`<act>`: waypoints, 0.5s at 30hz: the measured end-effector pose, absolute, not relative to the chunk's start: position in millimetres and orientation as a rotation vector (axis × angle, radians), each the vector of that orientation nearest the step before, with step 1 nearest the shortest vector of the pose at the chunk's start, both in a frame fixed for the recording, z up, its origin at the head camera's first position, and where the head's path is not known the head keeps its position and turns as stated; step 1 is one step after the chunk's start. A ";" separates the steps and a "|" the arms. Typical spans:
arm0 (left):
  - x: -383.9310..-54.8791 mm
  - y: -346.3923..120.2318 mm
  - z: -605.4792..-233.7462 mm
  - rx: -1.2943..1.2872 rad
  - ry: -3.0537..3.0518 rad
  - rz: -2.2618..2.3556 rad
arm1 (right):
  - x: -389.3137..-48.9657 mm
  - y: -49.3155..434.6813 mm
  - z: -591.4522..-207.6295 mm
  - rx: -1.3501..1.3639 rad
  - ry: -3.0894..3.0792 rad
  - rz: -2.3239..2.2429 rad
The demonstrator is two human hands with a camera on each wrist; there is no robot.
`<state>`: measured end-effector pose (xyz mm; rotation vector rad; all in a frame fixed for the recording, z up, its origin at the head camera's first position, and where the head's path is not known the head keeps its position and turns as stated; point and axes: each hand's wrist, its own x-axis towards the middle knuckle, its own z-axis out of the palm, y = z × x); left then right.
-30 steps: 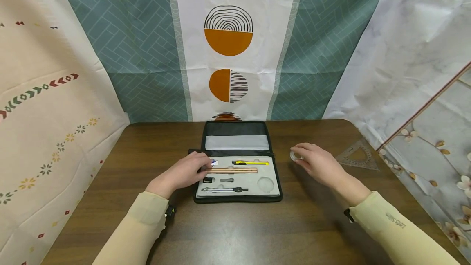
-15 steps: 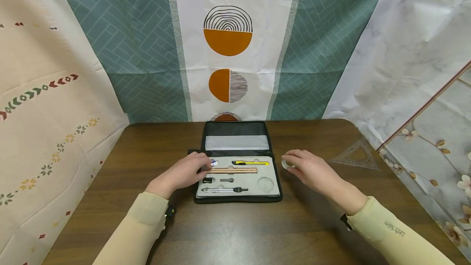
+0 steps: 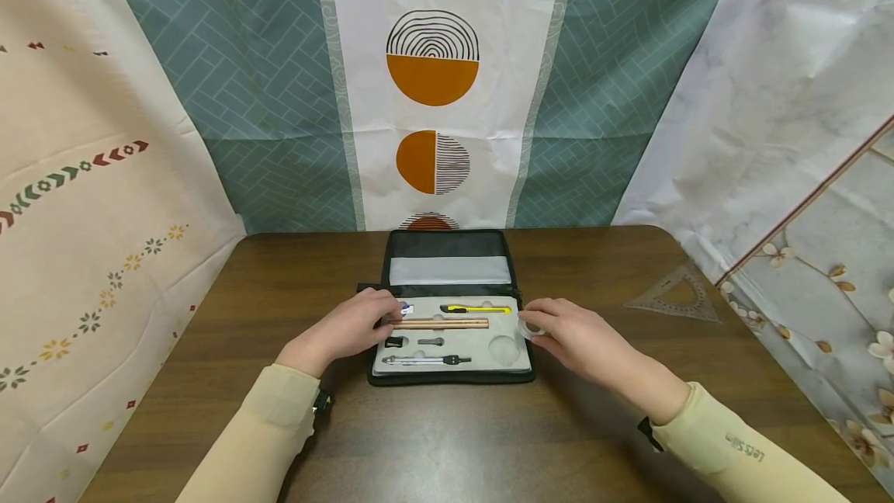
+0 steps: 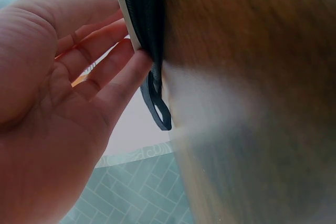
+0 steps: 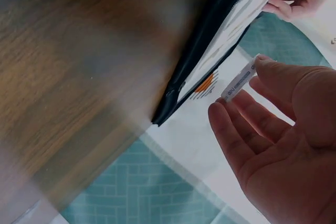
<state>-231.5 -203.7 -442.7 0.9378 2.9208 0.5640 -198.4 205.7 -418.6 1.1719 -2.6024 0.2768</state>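
At the left edge of the open black zip case (image 3: pixel 447 380), the left hand (image 3: pixel 358 323) rests with its fingers loosely bent, apparently gripping nothing. Much seems done: in the case's pale tray (image 3: pixel 468 341) lie, left to right, a white-and-blue eraser (image 3: pixel 407 310), a small black sharpener (image 3: pixel 394 342), a silver-and-black compass (image 3: pixel 419 361), a small grey piece (image 3: pixel 431 342), slim light-brown wooden pencils (image 3: pixel 461 324) and a yellow-and-black cutter knife (image 3: pixel 482 309). Left to settle, by the look of it, are the round hollow (image 3: pixel 504 350) near the case's front right corner, which looks unfilled, and two things outside: the flat white ring with a printed rim (image 5: pixel 240 82), pinched by the right hand (image 3: pixel 583 338) at the case's right edge, and the clear plastic triangular set square (image 3: pixel 677 301), well to the case's right.

The left hand covers part of the eraser and the pencils' ends; its wrist view loses the fingertips behind the case's edge. The grey piece is too small to identify. The right hand hides part of the ring.
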 end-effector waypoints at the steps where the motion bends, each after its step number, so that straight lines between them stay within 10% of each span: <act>1: -231.6 -203.6 -442.8 0.939 2.921 0.564 | -197.7 204.9 -418.6 1.174 -2.599 0.276; 15: -231.6 -203.9 -443.1 0.937 2.923 0.562 | -192.2 190.8 -425.3 1.254 -2.595 0.286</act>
